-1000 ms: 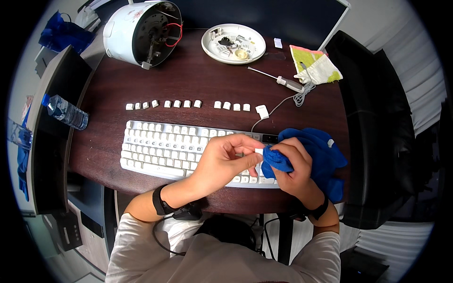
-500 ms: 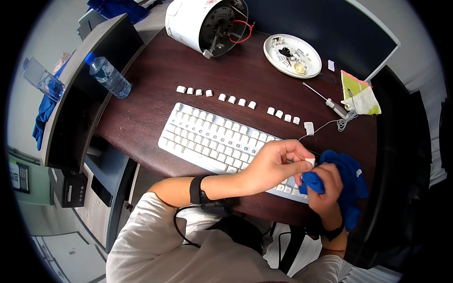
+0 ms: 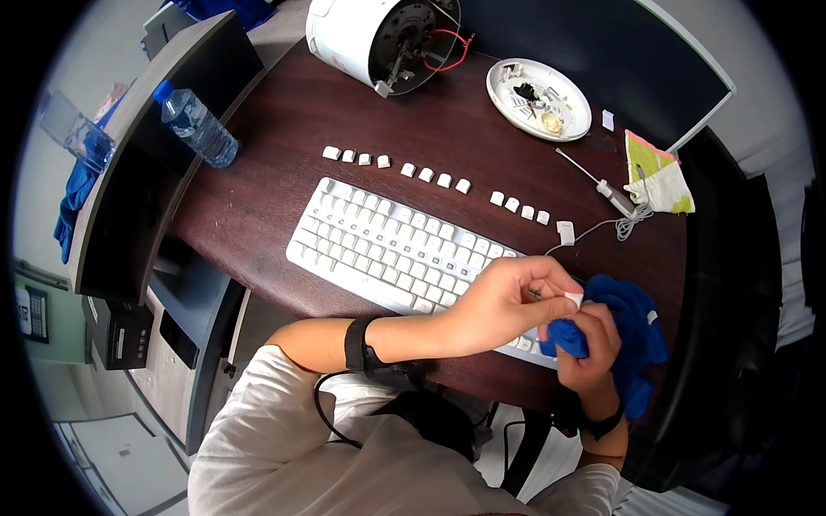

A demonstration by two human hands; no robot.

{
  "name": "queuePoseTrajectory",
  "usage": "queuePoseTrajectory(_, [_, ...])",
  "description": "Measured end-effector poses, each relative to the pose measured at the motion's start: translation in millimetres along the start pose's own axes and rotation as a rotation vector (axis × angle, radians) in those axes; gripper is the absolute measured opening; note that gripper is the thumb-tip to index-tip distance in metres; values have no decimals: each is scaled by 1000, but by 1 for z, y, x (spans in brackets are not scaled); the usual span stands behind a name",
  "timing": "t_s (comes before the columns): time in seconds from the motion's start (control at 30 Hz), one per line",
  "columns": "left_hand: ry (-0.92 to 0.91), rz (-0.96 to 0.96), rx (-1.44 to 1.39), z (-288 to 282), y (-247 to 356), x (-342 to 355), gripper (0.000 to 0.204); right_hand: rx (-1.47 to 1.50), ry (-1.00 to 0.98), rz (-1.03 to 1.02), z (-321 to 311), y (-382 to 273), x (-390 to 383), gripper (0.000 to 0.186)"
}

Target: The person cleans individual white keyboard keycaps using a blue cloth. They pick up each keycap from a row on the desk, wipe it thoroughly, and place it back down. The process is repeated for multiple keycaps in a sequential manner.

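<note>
My left hand (image 3: 511,303) pinches a small white keycap (image 3: 573,299) between thumb and fingertips. My right hand (image 3: 589,348) is closed on a blue cloth (image 3: 627,323), with a bunched part of it just below the keycap, near my left fingertips. Both hands are over the right end of a white keyboard (image 3: 387,249), which has a row of bare switches showing. Loose white keycaps (image 3: 426,175) lie in a broken line above the keyboard. A white cable runs from the keyboard's area to a coiled bundle (image 3: 634,225) at the right.
At the back are an opened white appliance (image 3: 339,39), a plate (image 3: 501,96) of small parts and a monitor (image 3: 594,60). A screwdriver (image 3: 614,197) and a patterned cloth pouch (image 3: 651,155) lie at the right. A water bottle (image 3: 194,125) stands left, beside a raised shelf (image 3: 170,53).
The view has swung, so the desk sits further right and at a slant. My hands remain together on the keycap and cloth, with only slight shifts of the fingers.
</note>
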State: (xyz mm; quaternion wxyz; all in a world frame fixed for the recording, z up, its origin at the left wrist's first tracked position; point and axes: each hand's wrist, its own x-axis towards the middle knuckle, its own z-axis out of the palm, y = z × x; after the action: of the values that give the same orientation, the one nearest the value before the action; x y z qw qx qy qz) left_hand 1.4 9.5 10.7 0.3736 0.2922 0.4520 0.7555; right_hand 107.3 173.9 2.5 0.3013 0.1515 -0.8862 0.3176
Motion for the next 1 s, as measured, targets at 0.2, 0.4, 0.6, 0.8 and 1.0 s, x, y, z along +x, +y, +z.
queuePoseTrajectory(0.2, [57,70,169,0,5,-1,13,21,151,50,-5,-1,3,22])
queuePoseTrajectory(0.4, [25,41,100,4,-8,0,14,42,165,73,-4,-1,4,20])
queuePoseTrajectory(0.6, [-28,2,134,3,-16,-1,11,57,78,96,-5,-2,6,20])
queuePoseTrajectory(0.8, [-20,-36,77,3,-18,-3,11,94,41,125,-5,-2,6,20])
queuePoseTrajectory(1.0, [27,1,-45,6,-18,-3,10,92,59,128,-4,-3,5,20])
